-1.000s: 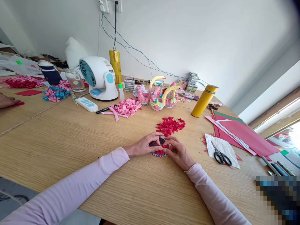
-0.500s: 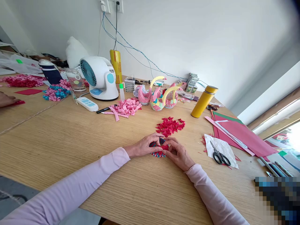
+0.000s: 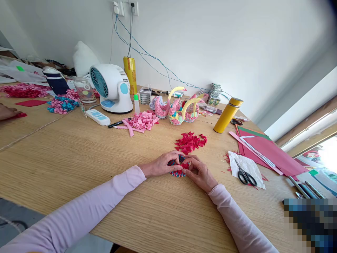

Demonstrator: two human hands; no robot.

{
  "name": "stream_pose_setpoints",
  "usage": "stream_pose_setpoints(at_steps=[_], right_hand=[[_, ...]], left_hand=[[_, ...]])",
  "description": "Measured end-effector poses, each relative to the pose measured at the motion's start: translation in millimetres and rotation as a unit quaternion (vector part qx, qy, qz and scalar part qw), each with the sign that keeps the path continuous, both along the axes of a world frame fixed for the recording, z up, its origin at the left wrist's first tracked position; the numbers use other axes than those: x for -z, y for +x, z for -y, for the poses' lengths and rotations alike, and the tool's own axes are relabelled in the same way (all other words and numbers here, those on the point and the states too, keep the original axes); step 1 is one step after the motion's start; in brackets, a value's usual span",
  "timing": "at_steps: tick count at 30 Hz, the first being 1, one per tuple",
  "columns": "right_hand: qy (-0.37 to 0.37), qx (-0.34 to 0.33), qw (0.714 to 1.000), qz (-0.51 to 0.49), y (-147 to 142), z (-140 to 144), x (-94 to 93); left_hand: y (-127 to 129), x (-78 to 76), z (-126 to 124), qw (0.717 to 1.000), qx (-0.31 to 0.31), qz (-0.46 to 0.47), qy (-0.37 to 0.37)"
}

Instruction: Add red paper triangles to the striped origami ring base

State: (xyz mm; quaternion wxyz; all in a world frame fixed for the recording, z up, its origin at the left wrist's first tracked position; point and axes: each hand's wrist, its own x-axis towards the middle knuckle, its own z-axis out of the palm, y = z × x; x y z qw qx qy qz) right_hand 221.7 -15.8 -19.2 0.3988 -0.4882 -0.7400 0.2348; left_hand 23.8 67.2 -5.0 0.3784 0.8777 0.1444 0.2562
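White wall and trailing blue cables back a wide wooden surface (image 3: 79, 154) crowded with paper craft. Near its front edge, the left hand (image 3: 160, 164) and the right hand (image 3: 200, 173) are pressed close together, fingertips pinching a small round modular-origami piece (image 3: 179, 168) of red and blue folded units that rests on the wood between them. Just beyond it, at 12 o'clock, lies a loose pile of red folded triangles (image 3: 191, 142). Farther at 12 stand three finished paper swans (image 3: 177, 109); at 11 sit a heap of pink folded units (image 3: 140, 121) and a white desk fan (image 3: 110, 88). At 1 o'clock a yellow flask (image 3: 226, 114) stands upright. At 3 o'clock black scissors (image 3: 245, 174) lie on a white sheet, with red card sheets (image 3: 265, 151) behind. Another person's hand (image 3: 6, 112) shows at far 9 o'clock.
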Motion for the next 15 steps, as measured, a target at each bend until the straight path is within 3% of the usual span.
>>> stream_pose_setpoints(at_steps=[15], right_hand=[[-0.009, -0.006, 1.0, 0.001, 0.1, 1.5, -2.6]], left_hand=[[2.0, 3.2, 1.7, 1.0, 0.001, 0.01, 0.006]])
